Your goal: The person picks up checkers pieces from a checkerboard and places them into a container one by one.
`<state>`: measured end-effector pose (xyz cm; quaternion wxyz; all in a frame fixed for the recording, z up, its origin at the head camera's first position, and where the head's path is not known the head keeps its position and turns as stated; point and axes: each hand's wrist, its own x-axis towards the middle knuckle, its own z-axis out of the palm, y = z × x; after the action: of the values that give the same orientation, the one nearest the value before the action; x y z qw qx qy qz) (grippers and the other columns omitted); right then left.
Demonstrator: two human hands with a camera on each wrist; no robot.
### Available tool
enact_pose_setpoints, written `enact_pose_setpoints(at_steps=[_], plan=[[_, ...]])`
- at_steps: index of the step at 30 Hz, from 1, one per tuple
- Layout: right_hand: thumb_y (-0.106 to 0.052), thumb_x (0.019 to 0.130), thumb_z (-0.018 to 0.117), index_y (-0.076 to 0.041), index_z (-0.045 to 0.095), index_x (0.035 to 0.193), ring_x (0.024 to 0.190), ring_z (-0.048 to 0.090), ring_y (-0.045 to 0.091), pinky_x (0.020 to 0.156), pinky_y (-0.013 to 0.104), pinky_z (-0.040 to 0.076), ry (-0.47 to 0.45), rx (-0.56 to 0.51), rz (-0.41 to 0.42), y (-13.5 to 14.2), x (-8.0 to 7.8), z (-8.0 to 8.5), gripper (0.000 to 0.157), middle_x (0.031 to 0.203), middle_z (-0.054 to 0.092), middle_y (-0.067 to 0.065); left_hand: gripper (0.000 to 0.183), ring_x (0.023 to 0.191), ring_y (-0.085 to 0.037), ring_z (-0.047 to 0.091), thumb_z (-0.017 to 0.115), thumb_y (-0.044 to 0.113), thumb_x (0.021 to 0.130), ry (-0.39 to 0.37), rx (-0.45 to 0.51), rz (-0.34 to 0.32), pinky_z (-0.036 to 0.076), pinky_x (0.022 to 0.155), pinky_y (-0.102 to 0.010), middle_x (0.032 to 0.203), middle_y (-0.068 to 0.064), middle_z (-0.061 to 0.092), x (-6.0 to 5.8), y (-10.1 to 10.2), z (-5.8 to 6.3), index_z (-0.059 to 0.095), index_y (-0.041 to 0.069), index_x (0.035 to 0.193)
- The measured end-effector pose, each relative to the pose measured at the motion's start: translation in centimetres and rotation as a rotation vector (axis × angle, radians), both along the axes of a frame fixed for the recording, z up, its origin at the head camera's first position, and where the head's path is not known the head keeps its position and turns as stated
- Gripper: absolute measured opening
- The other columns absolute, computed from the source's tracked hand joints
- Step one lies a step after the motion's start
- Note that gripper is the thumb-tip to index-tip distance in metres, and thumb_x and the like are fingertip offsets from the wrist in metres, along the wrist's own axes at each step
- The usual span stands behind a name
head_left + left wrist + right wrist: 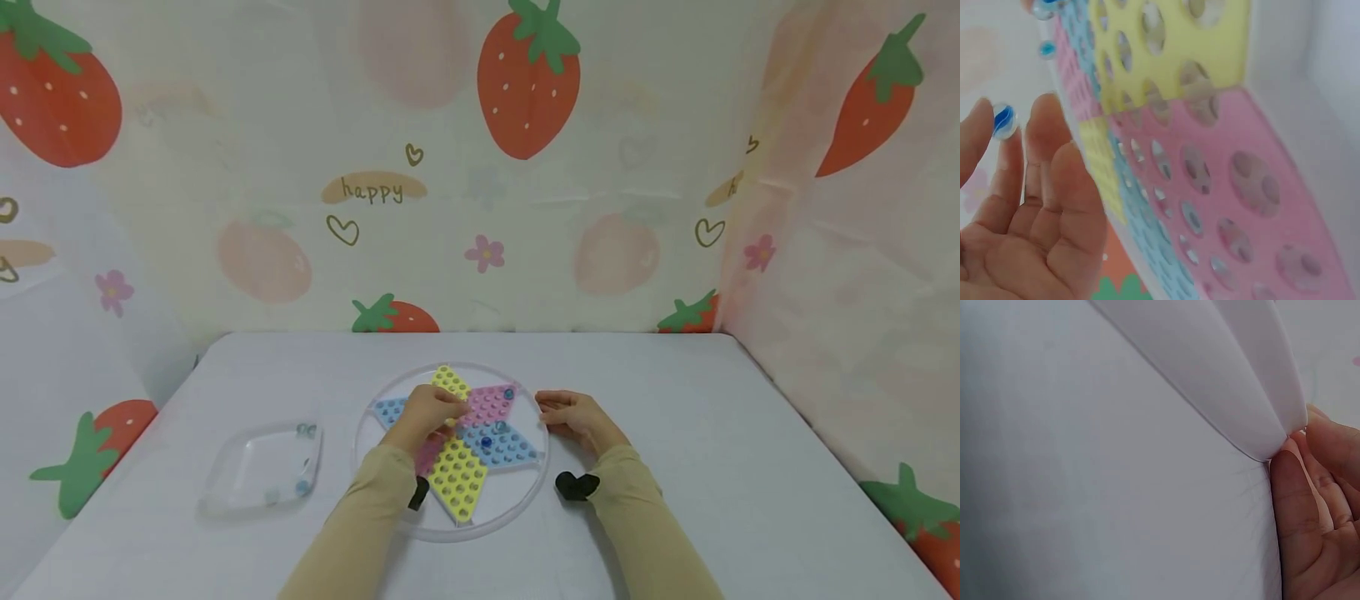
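Observation:
In the head view my left hand [427, 417] reaches over the round Chinese checkers board [457, 487], near its middle. The left wrist view shows a clear glass marble [1005, 121] with a blue swirl, pinched between thumb and forefinger. My right hand [581, 418] is at the board's right side, and in the right wrist view its thumb and fingertips grip the white rim [1235, 381]. The board carries a star of yellow, pink and blue hole-dotted sections. One marble [509, 394] lies at the far pink tip. A dark blue marble [486, 442] sits on the right blue section.
A clear shallow tray [217, 475] with several marbles [303, 487] stands left of the board. Everything rests on a white-covered table [675, 392]. Strawberry-print cloth [450, 250] hangs behind and at both sides.

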<state>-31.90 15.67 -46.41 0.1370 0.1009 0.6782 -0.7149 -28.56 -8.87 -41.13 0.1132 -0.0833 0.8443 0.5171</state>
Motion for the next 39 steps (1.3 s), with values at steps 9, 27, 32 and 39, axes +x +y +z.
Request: enact_pose_setpoints(at_steps=[9,27,32,39], plan=[[0.017,0.083,0.064,0.006,0.054,0.133,0.100,0.062,0.011,0.078,0.027,0.055,0.001,0.002,0.005,0.0,0.0,0.1,0.051,0.133,0.056,0.019,0.022,0.066,-0.014,0.064,0.067,0.019,0.093,0.077,0.071,-0.002,0.050,0.060,-0.028,0.101,-0.011,0.068,1.5,-0.9,1.1,0.069,0.000,0.104],[0.018,0.083,0.064,0.007,0.054,0.132,0.099,0.063,0.012,0.077,0.027,0.055,0.004,0.015,-0.001,-0.2,0.1,0.2,0.051,0.130,0.059,0.018,0.027,0.072,-0.015,0.066,0.064,0.020,0.095,0.135,0.090,-0.002,0.052,0.070,-0.035,0.108,-0.019,0.067,4.1,-4.1,2.6,0.067,-0.002,0.110],[0.018,0.083,0.063,0.007,0.053,0.133,0.100,0.063,0.012,0.077,0.026,0.055,0.005,0.011,0.005,-0.2,0.1,0.2,0.052,0.132,0.057,0.019,0.028,0.071,-0.014,0.065,0.064,0.020,0.095,0.154,0.092,0.000,0.053,0.071,-0.036,0.108,-0.019,0.067,4.6,-4.6,3.0,0.067,-0.003,0.111],[0.017,0.083,0.063,0.007,0.054,0.131,0.097,0.063,0.010,0.076,0.026,0.055,0.009,0.015,-0.005,-0.2,0.2,0.2,0.050,0.131,0.058,0.019,0.030,0.073,-0.015,0.065,0.064,0.022,0.095,0.176,0.108,0.003,0.053,0.076,-0.041,0.103,-0.013,0.069,5.3,-5.4,3.3,0.066,-0.003,0.112]])
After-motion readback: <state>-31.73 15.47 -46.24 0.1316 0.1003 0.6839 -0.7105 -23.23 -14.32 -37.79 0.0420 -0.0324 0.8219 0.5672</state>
